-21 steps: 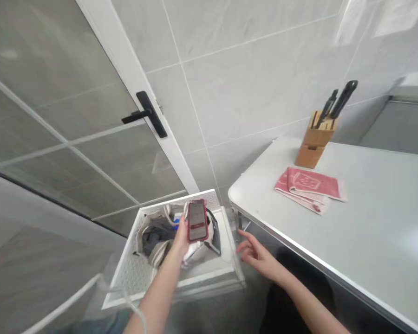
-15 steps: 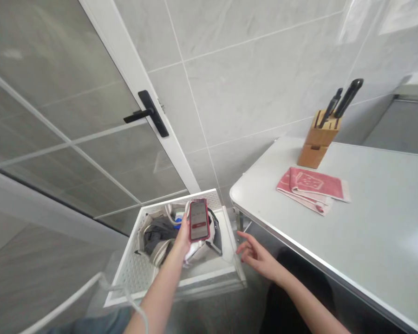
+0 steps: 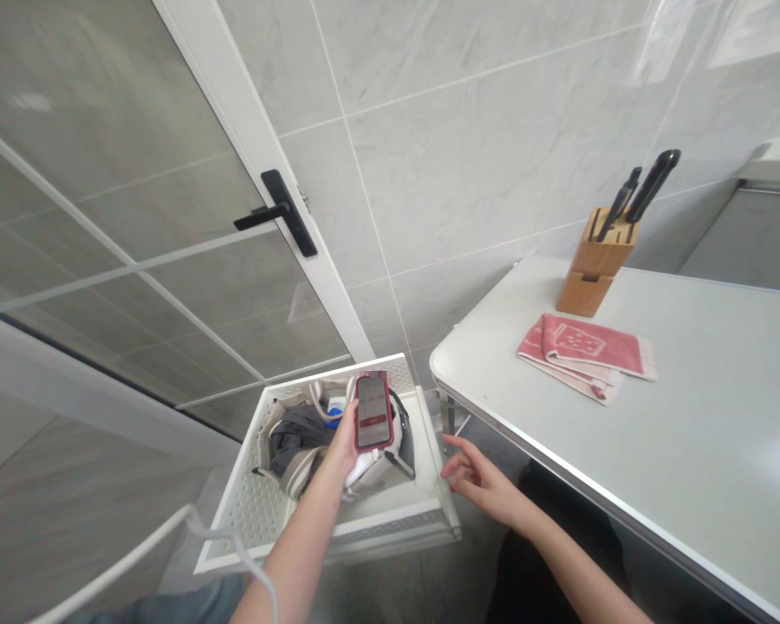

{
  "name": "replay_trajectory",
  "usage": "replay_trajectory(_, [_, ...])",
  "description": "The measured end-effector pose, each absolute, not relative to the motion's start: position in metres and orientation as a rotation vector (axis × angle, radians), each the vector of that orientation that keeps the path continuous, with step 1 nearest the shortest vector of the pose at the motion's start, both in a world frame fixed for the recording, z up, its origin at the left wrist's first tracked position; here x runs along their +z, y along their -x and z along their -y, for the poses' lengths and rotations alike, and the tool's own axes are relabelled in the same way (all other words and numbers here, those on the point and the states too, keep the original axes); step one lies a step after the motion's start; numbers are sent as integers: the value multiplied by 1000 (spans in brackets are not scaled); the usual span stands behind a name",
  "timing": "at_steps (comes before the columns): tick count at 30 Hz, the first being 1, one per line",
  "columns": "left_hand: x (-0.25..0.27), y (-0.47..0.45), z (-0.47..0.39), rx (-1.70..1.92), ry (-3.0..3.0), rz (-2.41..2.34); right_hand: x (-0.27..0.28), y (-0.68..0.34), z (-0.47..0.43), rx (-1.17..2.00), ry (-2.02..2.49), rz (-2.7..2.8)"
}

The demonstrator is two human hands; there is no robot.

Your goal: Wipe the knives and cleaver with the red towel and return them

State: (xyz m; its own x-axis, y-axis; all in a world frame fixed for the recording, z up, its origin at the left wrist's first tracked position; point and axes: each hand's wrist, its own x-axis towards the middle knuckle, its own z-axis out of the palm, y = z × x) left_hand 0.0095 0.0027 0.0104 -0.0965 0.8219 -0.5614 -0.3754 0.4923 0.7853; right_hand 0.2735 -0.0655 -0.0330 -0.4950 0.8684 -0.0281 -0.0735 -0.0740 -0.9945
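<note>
Beside grey tiled wall (image 3: 468, 165), holds phone (image 3: 373, 420) in left hand (image 3: 346, 444) over white basket (image 3: 242, 507), with right hand (image 3: 479, 478) empty, half-curled, apparently reads screen (image 3: 374, 403), likely needs index finger (image 3: 456, 441) closer to tap.

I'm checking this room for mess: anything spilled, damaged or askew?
No spill or damage shows. The folded towel on the table looks slightly askew: its layers fan out unevenly near the knife block.

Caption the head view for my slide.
Left hand holding a red-cased phone above a white basket; right hand near a table.
</note>
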Motion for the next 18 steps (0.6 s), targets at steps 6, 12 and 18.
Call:
replay_trajectory(6, [9,-14,-18,977,-401,-1456,-36,-272,67,1679,883,1480])
replay_trajectory(12, [5,-19,-22,1032,-408,-1534,-37,-274,66,1670,873,1465])
replay_trajectory(18, [8,-16,-23,994,-312,-1435,-38,-277,68,1660,865,1463])
